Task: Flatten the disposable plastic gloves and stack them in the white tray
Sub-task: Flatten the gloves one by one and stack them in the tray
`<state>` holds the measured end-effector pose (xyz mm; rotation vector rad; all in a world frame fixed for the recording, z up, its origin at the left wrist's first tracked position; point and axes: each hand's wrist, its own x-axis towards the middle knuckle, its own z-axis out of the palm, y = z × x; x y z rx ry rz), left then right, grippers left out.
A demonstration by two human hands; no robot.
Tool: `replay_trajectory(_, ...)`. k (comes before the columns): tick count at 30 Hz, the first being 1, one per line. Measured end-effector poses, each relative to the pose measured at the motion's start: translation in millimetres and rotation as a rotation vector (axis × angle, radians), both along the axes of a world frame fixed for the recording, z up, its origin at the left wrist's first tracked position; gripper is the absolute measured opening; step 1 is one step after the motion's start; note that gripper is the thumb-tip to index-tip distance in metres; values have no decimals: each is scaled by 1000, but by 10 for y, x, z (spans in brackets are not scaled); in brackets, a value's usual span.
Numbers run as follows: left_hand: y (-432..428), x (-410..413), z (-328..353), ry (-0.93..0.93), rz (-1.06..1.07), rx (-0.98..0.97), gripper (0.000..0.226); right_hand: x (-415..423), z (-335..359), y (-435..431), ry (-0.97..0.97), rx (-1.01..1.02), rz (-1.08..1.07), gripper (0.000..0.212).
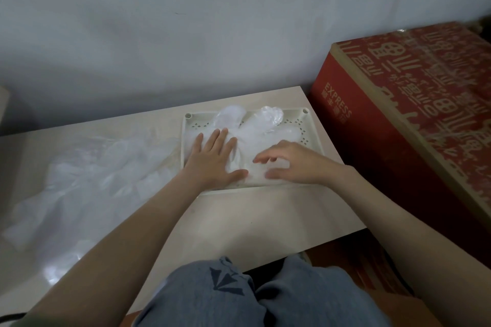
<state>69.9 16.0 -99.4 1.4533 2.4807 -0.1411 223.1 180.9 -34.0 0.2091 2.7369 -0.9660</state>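
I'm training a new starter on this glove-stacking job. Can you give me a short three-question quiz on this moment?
1. True or false: the left hand lies flat on a glove inside the white tray.
2. Multiple choice: where is the loose pile of gloves not yet stacked?
A) on the table, left of the tray
B) on top of the red box
C) on the person's lap
3. Short answer: which hand is nearer the red box?

Key: 1 true; 2 A; 3 the right hand, which also rests on the glove in the tray.
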Motion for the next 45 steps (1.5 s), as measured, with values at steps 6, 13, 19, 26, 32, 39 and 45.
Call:
replay_trajectory(6,6,-7,-19,-7,1,-3,93,150,-55,45,-83,93,85,24)
replay_trajectory(13,-1,-21,2,-23,6,-7,88,398,-21,181,-89,68,-17,15)
replay_trajectory(19,-81,1,154,129,-35,196,101,495,162,239,89,-134,-359,8)
replay_trajectory(26,-788,-187,331,150,134,453,53,415,313,56,126,-71,-357,7)
replay_trajectory(32,-1574,-265,261,20,557,369,57,185,406,-268,151,2,-290,9)
replay_trajectory(39,-1939,-186,196,-30,563,291,47,-44,502,-726,109,20,-169,10)
replay_trajectory(45,-1948,-239,176,5,613,365,20,-97,521,-822,66,-54,-170,11)
